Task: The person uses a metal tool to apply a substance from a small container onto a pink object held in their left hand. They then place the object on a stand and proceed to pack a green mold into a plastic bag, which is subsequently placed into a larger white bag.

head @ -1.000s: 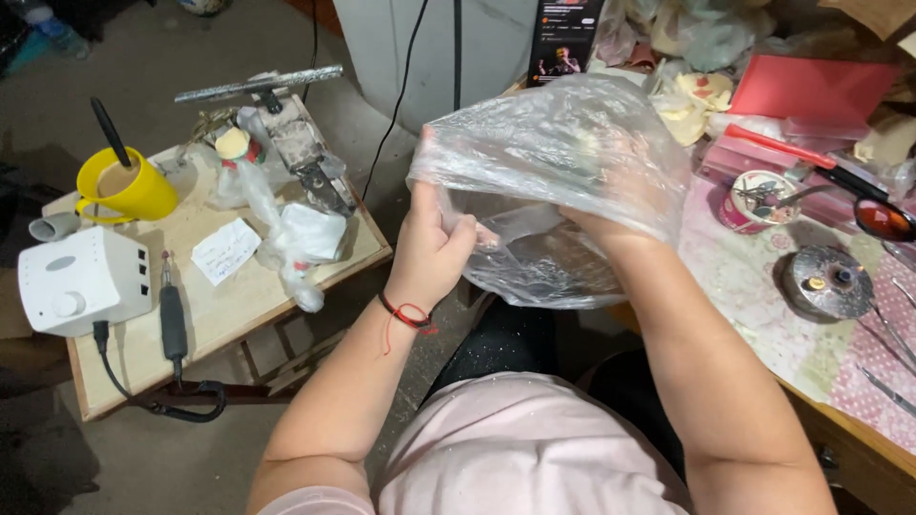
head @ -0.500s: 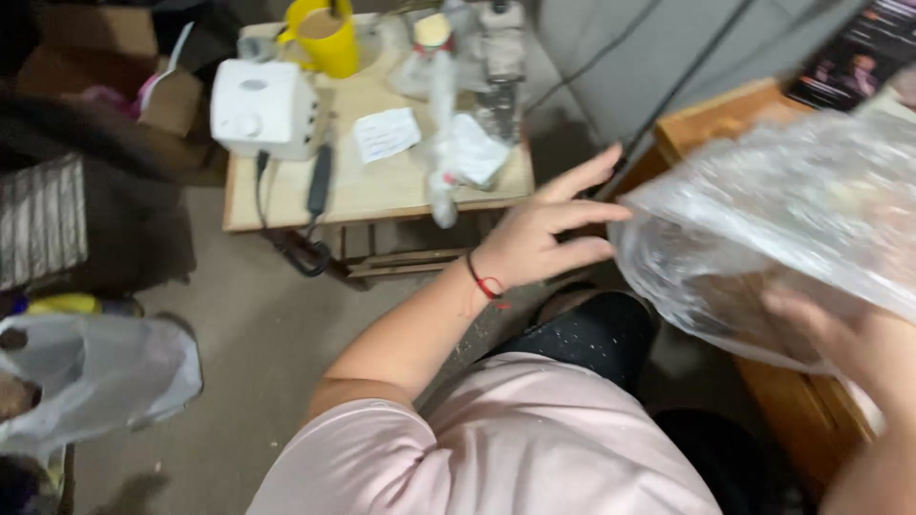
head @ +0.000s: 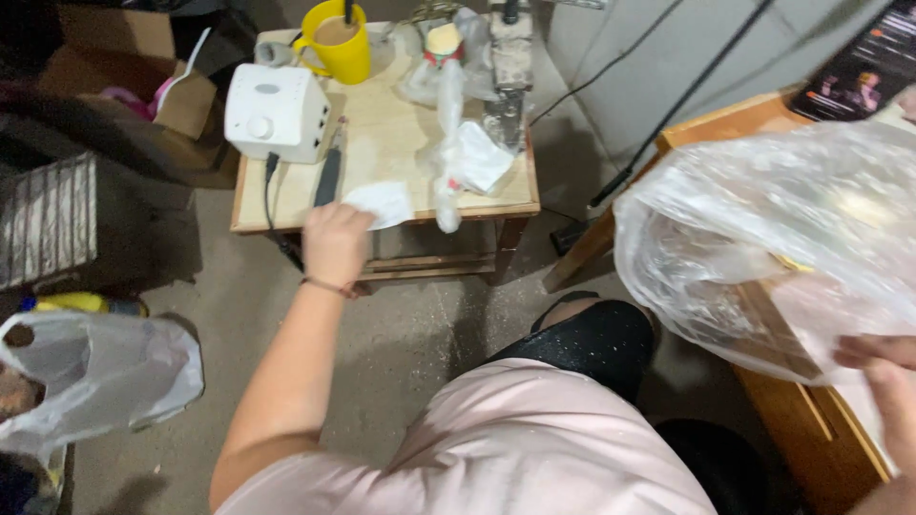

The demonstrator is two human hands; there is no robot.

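The white paper slip (head: pixel 380 202) lies flat at the front edge of the small wooden table (head: pixel 401 143), its long axis running left to right. The left hand (head: pixel 334 243) is on it: the slip sticks out just beyond and to the right of the curled fingers (head: pixel 351 221), which seem pinched on its near-left corner, though the grip itself is hidden under the knuckles. The right hand (head: pixel 883 381) is well apart, low at the right, its fingers closed on the lower edge of a big clear plastic bag (head: pixel 773 238) held up over the wooden bench (head: pixel 801 420).

Just beyond the left fingers lies a dark handpiece (head: pixel 327 172) with its cord, and further on a white control box (head: pixel 277 113) and a yellow mug (head: pixel 339 43). To the right of the fingers, touching the slip's far side, trails a crumpled clear wrapper (head: pixel 453 153).
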